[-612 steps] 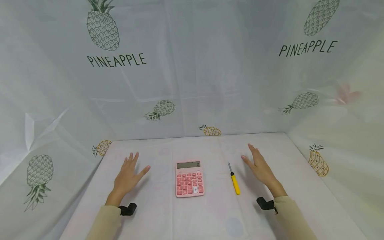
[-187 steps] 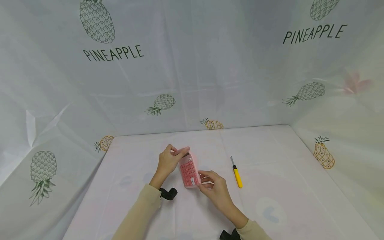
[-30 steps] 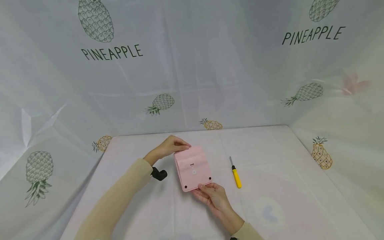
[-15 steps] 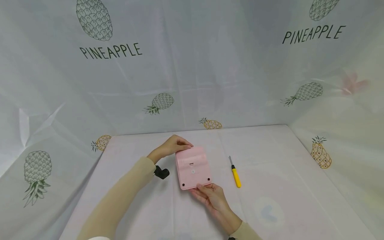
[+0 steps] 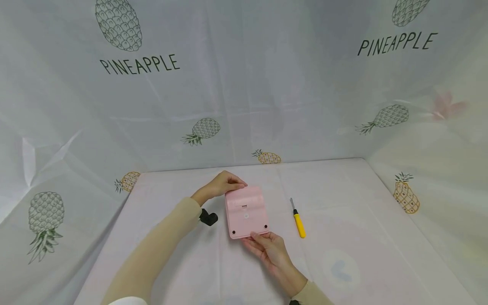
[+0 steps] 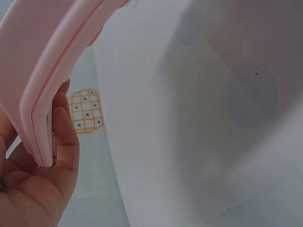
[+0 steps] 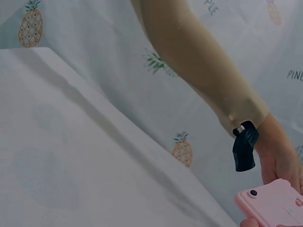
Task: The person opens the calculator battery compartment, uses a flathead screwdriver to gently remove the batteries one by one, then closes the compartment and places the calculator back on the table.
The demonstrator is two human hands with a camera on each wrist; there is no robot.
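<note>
The calculator (image 5: 249,216) is located at the middle of the work area, in front of the person, between the two hands. Its pink back faces the head camera. Two round black feet (image 5: 234,232) mark the near corners. A small dark slot (image 5: 244,206) and a round pale mark (image 5: 246,216) lie along the middle of the back. In the left wrist view, pink keys project from the opposite face.

The left hand (image 5: 221,184) grasps the calculator at its far-left corner. The left wrist view shows the edge seated between the thumb side of the hand and the bent fingers, which bear on the key side.

The right hand (image 5: 271,254) grasps the near edge toward the right. Its thumb presses on the back; the fingers pass beneath the edge.

The screwdriver (image 5: 298,220) lies on the table (image 5: 335,190), right of the calculator and apart from both hands. Its yellow handle points toward the person and its metal shaft points away.

Each arm wears a beige sleeve (image 5: 152,250). A black wrist camera (image 5: 208,217) is fitted at the left wrist. A pale cloth covers the table. Behind it hangs a curtain (image 5: 305,84) printed with pineapples and the word PINEAPPLE.
</note>
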